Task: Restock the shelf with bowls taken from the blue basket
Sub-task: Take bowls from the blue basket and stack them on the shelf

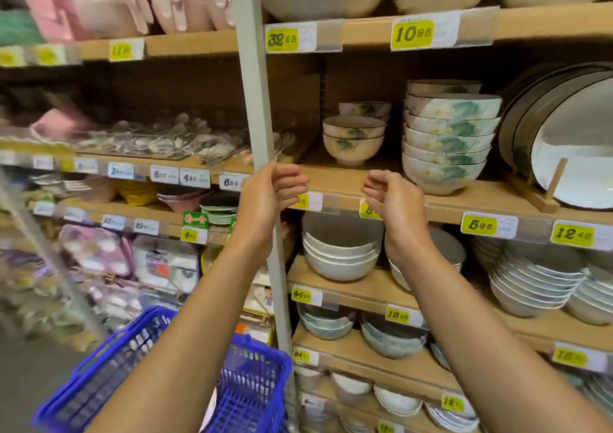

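Both hover curled (left hand (269,194), right hand (390,198)).

blue basket (109,383) partly behind the left forearm (185,349), its contents out of sight
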`<state>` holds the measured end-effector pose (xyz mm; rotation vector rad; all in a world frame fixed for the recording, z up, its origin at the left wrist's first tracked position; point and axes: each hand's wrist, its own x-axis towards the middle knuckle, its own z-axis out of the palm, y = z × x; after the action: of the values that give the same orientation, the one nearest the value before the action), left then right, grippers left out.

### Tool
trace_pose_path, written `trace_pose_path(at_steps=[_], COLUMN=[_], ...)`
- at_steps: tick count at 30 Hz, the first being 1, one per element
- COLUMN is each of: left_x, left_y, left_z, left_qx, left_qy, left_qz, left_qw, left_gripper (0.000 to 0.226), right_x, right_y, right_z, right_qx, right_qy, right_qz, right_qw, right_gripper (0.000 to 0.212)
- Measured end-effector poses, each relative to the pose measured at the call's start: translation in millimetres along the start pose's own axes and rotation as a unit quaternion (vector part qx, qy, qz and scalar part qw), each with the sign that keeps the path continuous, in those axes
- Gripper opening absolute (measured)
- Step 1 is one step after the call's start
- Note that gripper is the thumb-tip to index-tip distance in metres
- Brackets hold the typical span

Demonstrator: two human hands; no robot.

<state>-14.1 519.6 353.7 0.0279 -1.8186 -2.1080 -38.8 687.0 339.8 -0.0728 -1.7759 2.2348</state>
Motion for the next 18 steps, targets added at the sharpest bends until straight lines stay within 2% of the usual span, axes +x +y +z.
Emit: trace_pose_path(at_steps=[7,12,18], left_x=[-55,-66,-62], left_y=[-9,-10,-33], left_z=[-74,-127,-216], left_qx=[0.014,0.024,0.054], left_qy=[0.055,0.096,0.169], left_qz=[-0.038,-0.039,-0.077], left_qw=[0.998,0.994,0.981], left_gripper=[0.044,0.040,0.042], right_x=[-68,-99,-123], right_y=[35,78,143], right_z=[22,72,154], right_qx=[0.038,0.026,-0.020], right_qy=[-0.076,-0.141,-0.212], right_qz=[0.083,0.135,0.186], right_qw=[0.993,0.981,0.959], right_gripper=[0.029,0.030,0.026])
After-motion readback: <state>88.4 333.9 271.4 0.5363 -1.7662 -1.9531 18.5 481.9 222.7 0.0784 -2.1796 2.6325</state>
